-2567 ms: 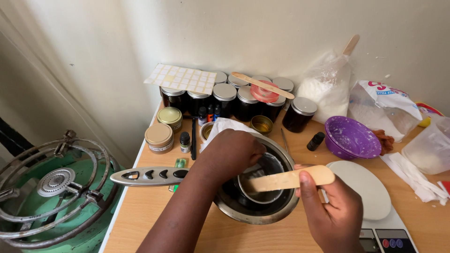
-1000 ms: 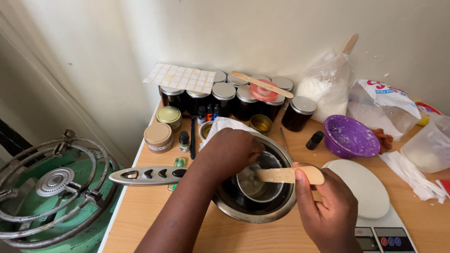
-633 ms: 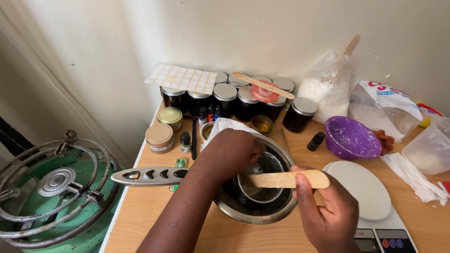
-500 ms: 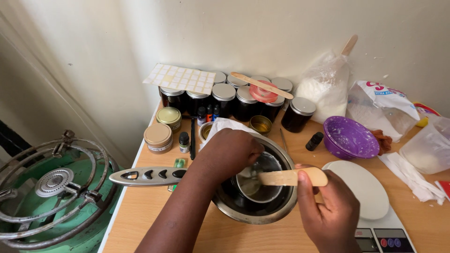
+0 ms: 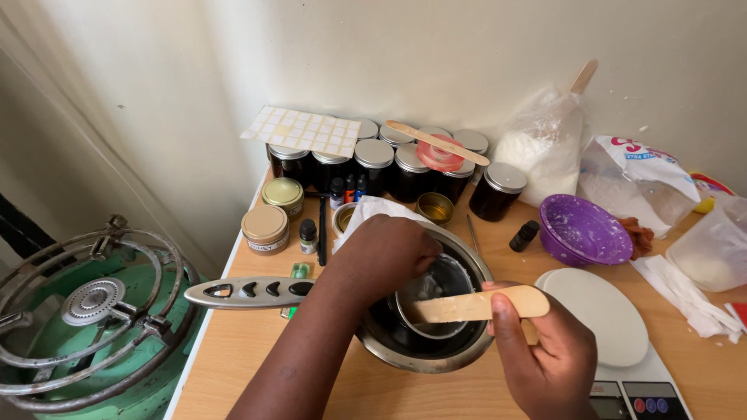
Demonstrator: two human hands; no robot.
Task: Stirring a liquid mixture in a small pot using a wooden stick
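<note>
Wooden flat stick [image 5: 475, 305] pinched in right hand [image 5: 548, 359]; left hand [image 5: 387, 253] grips small steel cup [image 5: 433, 294] inside round steel bowl [image 5: 389, 350].

White label sheet [image 5: 305, 131] tops dark jars [image 5: 389, 167]; white powder bags [image 5: 591, 159] right.

The left hand [image 5: 387, 253] covers the near-left rim of the metal bowl [image 5: 467, 268], and its fingers cannot be seen, so what they grip is not clear. The content of the small inner cup [image 5: 436, 292] is too unclear to tell. The tip of the wooden stick [image 5: 475, 305] is lost inside this cup. The scale [image 5: 638, 389] is cut by the bottom edge, the gas burner [image 5: 85, 311] by the left edge, and the plastic container [image 5: 716, 249] by the right edge.
</note>
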